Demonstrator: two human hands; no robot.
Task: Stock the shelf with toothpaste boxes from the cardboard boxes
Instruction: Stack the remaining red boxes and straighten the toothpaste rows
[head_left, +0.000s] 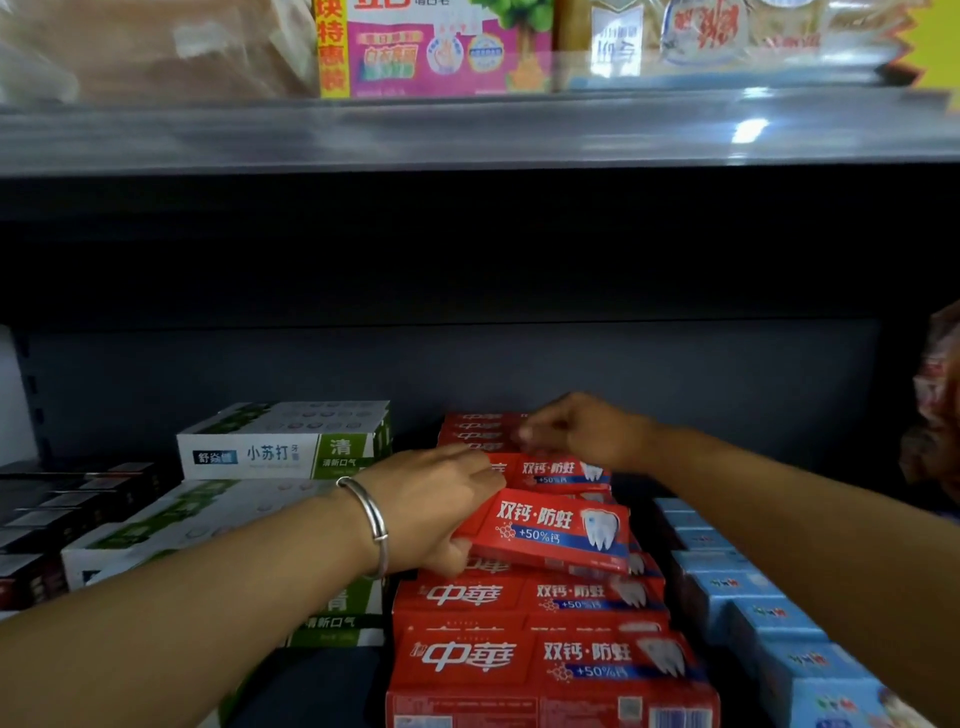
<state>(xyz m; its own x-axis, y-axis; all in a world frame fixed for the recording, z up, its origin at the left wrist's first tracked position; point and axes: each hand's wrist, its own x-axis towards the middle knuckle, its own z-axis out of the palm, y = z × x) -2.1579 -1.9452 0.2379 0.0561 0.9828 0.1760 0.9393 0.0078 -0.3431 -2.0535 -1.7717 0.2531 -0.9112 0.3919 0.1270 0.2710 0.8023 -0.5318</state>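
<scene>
On the dark metal shelf (727, 364), the left hand (436, 512), a silver bangle (371, 525) on its wrist, grips a tilted red cardboard toothpaste box (556, 530) above the red stack (530, 649). The right hand (582, 428) seems to pinch another red box (561, 470) just behind, though blur hides the fingers. White-and-green boxes (280, 447) crowd the left side and pale blue boxes (769, 618) the right.

A dark grey back panel (467, 364) closes the shelving bay, with a slotted upright (28, 384) at its left edge. Overhead, a glossy upper shelf edge (467, 130) catches bright reflections of light.
</scene>
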